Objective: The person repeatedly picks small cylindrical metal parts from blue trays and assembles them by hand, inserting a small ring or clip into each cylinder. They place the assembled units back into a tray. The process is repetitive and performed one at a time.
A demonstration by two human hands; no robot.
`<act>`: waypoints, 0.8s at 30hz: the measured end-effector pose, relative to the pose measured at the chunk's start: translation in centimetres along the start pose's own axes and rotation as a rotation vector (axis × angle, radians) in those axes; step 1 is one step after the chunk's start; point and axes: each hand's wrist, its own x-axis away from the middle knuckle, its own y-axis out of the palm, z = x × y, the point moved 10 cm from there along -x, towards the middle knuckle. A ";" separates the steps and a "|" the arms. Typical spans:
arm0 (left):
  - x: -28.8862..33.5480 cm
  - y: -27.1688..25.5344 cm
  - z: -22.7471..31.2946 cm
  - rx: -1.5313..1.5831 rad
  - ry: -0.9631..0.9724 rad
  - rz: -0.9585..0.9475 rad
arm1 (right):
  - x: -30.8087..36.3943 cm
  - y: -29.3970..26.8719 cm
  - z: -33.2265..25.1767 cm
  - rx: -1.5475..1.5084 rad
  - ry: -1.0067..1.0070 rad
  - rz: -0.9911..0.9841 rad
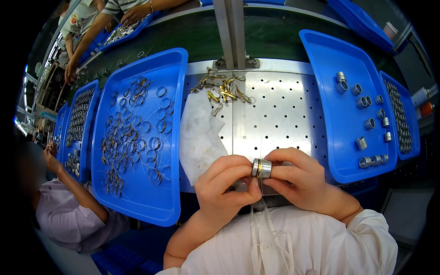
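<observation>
Close in front of my body, a short silver metal sleeve (261, 168) with a yellowish band round its middle is held between both hands. My left hand (224, 181) grips its left end with thumb and fingertips. My right hand (300, 176) pinches the right end, its fingers curled. A thin wire (261, 188) hangs down below the sleeve, and a fine strand also shows above it. What lies inside the sleeve is hidden. Beside my left hand is a crumpled white sheet (199, 133) on the perforated metal table (279, 110).
A blue tray (176, 137) of thin rings with wires stands left; another blue tray (339, 151) with several metal sleeves (361, 143) stands right. Small brass-coloured clips (227, 94) lie behind the sheet. A metal post (231, 36) rises at the back. Other people work left and far left.
</observation>
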 end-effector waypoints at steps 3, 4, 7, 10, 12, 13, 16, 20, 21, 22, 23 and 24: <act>0.0 0.0 -0.1 0.016 -0.006 0.000 | -0.1 -0.1 -0.4 0.035 -0.057 0.027; 0.0 0.0 -0.1 0.023 -0.005 -0.001 | -0.1 -0.1 -0.5 0.031 -0.058 0.031; 0.3 -0.2 0.4 -0.050 0.055 -0.007 | -0.2 -0.1 -0.2 -0.023 -0.014 0.026; 0.5 -0.3 0.9 -0.073 0.097 0.027 | -0.1 -0.1 0.6 -0.115 0.084 0.006; 0.2 -0.1 0.4 -0.027 0.040 0.014 | 0.0 -0.1 0.8 -0.129 0.091 0.014; 0.1 0.0 0.2 -0.004 0.011 0.007 | 0.0 -0.2 0.6 -0.097 0.076 0.013; 0.5 -0.2 -1.9 0.125 -0.135 0.024 | -0.2 -0.2 0.1 -0.023 0.022 0.011; 0.4 0.1 -2.0 0.188 -0.198 -0.006 | -0.2 -0.1 -0.4 0.002 -0.048 0.012; 0.4 0.1 -1.9 0.178 -0.196 -0.015 | -0.1 0.0 -0.5 0.005 -0.058 0.010; 0.3 0.0 -1.9 0.167 -0.193 -0.025 | -0.1 0.0 -0.5 0.003 -0.064 0.010; 0.2 0.0 -1.6 0.146 -0.173 -0.030 | -0.1 0.0 -0.6 0.002 -0.070 0.009; 0.1 0.0 -1.4 0.125 -0.152 -0.036 | -0.1 0.0 -0.6 0.001 -0.076 0.009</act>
